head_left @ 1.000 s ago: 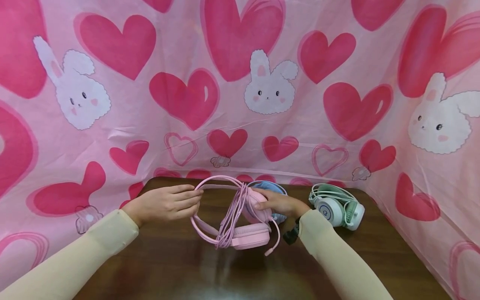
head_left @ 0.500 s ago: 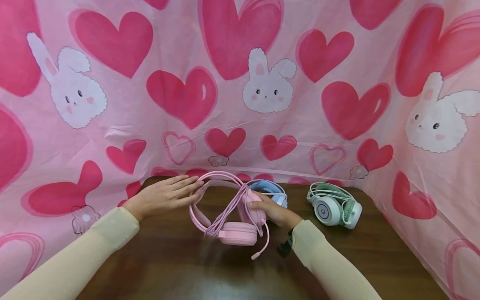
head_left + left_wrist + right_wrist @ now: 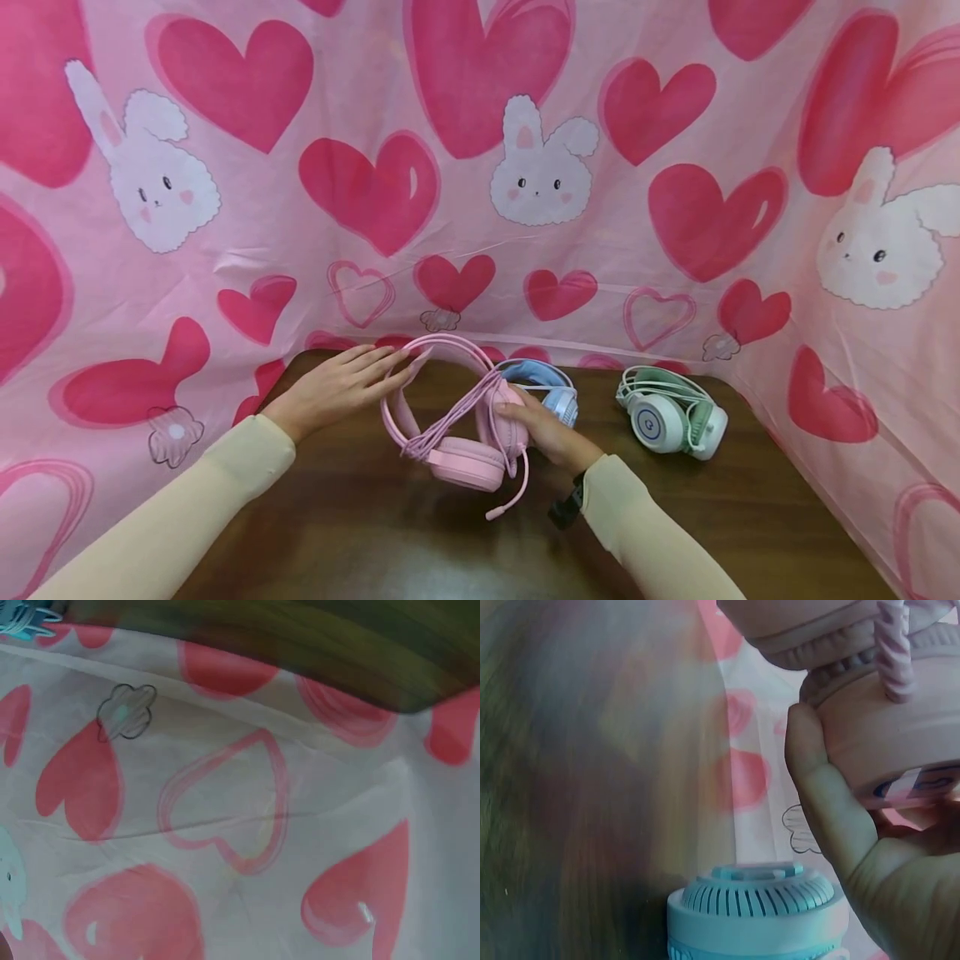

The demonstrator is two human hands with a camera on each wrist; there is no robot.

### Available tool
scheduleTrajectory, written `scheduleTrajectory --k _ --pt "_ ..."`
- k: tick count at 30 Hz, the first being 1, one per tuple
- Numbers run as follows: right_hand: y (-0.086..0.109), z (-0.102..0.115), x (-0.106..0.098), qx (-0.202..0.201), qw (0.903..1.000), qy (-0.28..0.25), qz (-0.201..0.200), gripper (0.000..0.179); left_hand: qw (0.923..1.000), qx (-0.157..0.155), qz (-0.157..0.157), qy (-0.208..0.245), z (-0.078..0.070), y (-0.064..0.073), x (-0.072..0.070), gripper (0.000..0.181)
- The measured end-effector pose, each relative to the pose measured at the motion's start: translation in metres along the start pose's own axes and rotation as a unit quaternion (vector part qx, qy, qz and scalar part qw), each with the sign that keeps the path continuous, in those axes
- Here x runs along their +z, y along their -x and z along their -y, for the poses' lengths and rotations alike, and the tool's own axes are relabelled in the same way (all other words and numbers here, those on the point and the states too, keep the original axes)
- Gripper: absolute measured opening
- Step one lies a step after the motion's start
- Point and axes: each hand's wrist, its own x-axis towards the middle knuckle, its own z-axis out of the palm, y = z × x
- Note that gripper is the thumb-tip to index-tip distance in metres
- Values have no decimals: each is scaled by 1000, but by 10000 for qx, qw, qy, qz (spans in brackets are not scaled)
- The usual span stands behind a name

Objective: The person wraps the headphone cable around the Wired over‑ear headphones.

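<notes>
A pink headset (image 3: 467,464) with a boom mic is held above the table, its cable bundled across the headband. My right hand (image 3: 551,433) grips one ear cup. The right wrist view shows that ear cup (image 3: 877,742) close up, with the thumb (image 3: 821,780) along its side. My left hand (image 3: 333,387) has its fingers straight, against or right beside the left side of the headband; contact is hard to tell. Behind the right hand, a blue headset (image 3: 536,379) lies partly hidden. The left wrist view shows mostly backdrop.
A green and white headset (image 3: 671,417) rests on the right of the brown table (image 3: 375,533). Pink cloth (image 3: 465,233) with hearts and rabbits rises behind the table and along its sides. In the right wrist view the blue headset (image 3: 757,922) stands below the hand.
The pink headset has turned and shifted slightly left, its lower ear cup and mic swinging left. The right hand moved with it, showing more of the blue headset. The left fingers stay at the headband.
</notes>
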Motion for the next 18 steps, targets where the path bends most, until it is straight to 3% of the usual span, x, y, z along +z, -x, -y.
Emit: scheduleTrajectory --k 11,18 --pt "3 4 10 -27 9985 -159 -520 64 9918 -992 -415 685 -10 -9 10 84" --pt "2 2 15 -136 9949 -320 -949 63 9777 -1710 -1021 669 -13 -7 15 50"
